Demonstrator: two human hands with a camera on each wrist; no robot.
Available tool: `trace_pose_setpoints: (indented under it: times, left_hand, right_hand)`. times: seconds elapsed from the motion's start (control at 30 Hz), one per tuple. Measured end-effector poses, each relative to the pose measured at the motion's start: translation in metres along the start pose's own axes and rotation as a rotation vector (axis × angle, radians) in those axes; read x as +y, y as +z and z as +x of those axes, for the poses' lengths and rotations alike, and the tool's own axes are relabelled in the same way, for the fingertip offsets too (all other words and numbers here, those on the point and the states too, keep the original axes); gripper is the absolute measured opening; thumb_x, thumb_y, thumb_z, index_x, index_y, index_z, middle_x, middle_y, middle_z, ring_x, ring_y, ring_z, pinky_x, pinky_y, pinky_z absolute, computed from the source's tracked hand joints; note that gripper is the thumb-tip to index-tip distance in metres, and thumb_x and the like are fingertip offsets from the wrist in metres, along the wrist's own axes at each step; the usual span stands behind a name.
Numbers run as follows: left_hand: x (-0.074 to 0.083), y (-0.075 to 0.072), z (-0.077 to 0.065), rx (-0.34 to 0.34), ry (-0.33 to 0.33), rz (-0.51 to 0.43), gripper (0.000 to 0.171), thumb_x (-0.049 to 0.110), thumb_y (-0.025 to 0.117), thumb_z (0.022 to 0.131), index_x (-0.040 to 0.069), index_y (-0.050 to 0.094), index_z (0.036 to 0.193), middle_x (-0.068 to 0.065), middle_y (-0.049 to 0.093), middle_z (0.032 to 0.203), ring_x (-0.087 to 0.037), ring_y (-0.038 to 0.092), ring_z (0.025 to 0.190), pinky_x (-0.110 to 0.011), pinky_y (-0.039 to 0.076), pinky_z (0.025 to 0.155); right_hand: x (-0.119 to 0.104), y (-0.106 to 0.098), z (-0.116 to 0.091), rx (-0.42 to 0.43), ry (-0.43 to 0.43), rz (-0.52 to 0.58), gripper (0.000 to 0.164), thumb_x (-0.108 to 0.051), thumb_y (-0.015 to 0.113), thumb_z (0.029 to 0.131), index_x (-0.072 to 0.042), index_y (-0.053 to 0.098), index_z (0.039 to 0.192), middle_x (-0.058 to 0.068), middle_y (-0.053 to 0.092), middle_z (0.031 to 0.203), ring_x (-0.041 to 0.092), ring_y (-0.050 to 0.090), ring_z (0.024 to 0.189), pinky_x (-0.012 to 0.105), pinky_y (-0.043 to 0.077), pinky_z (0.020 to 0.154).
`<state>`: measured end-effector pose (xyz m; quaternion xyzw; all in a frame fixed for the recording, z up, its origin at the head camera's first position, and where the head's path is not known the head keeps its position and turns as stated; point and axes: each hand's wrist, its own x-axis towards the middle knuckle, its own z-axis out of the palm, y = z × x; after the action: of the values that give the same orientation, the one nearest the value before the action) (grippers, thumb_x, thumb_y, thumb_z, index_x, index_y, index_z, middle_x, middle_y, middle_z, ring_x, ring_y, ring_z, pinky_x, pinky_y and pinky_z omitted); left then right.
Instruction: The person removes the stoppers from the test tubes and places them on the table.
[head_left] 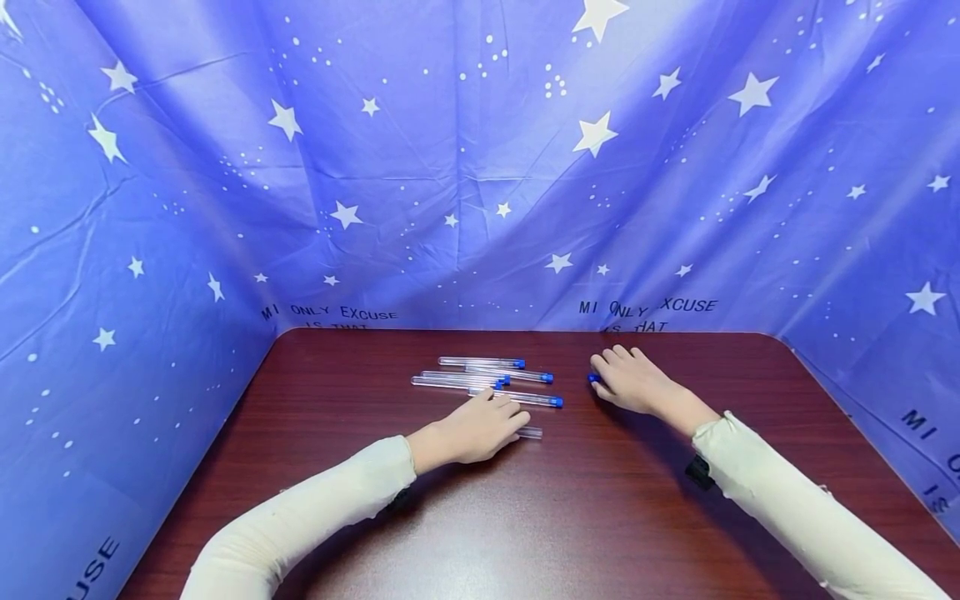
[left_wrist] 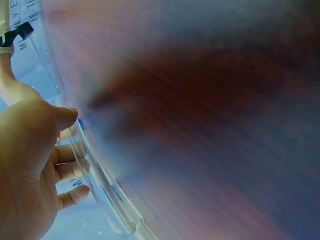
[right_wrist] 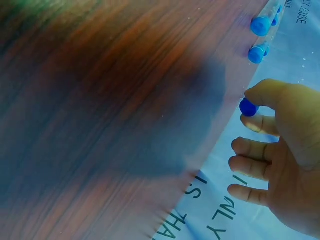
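Observation:
Near the front of a group of tubes, my left hand (head_left: 486,427) holds a clear test tube (head_left: 531,433) between thumb and fingers. Its uncapped end points right, and the palm hides much of its length in the head view. In the left wrist view the tube's rounded end (left_wrist: 129,229) lies beyond the fingers. Farther right, my right hand (head_left: 633,381) pinches a small blue cap (right_wrist: 248,107) between thumb and index finger, the other fingers loosely bent. Several test tubes with blue caps (head_left: 483,362) lie sideways between and behind the hands.
A dark red-brown table (head_left: 600,517) with a glossy wood grain carries everything. Blue cloth (head_left: 465,250) with white stars and lettering hangs behind its far edge and along both sides. One capped tube (head_left: 525,399) lies just beyond my left fingers.

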<state>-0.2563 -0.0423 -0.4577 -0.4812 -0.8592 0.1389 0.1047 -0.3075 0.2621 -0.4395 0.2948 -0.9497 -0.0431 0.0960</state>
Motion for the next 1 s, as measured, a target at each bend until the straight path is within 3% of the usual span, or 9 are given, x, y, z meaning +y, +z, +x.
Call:
trace_pose_setpoints:
  times: [0.3, 0.73, 1.0]
  left_hand:
    - [-0.001, 0.002, 0.0, 0.03, 0.014, -0.011, 0.025, 0.038, 0.045, 0.108, 0.018, 0.054, 0.119, 0.003, 0.064, 0.113, -0.015, 0.062, 0.11, -0.034, 0.049, 0.089]
    - [-0.001, 0.002, 0.0, -0.037, 0.006, -0.055, 0.025, 0.038, 0.044, 0.108, 0.017, 0.053, 0.119, 0.004, 0.065, 0.117, -0.015, 0.062, 0.113, -0.037, 0.05, 0.096]
    - [-0.001, 0.002, 0.0, -0.037, -0.002, -0.058, 0.025, 0.039, 0.045, 0.108, 0.017, 0.053, 0.118, 0.004, 0.064, 0.116, -0.015, 0.062, 0.113, -0.036, 0.048, 0.097]
  right_hand:
    - [-0.003, -0.001, -0.002, -0.018, 0.0, -0.016, 0.02, -0.022, 0.068, 0.091, -0.009, 0.053, 0.091, 0.009, 0.058, 0.085, 0.033, 0.056, 0.087, 0.048, 0.044, 0.074]
    - [-0.003, 0.005, -0.002, -0.048, 0.012, 0.002, 0.02, -0.022, 0.068, 0.092, -0.009, 0.053, 0.089, 0.009, 0.058, 0.084, 0.033, 0.056, 0.086, 0.049, 0.045, 0.075]
    - [-0.002, 0.01, -0.002, -0.09, 0.029, 0.014, 0.019, -0.023, 0.066, 0.093, -0.01, 0.053, 0.089, 0.008, 0.058, 0.085, 0.032, 0.056, 0.088, 0.049, 0.044, 0.076]
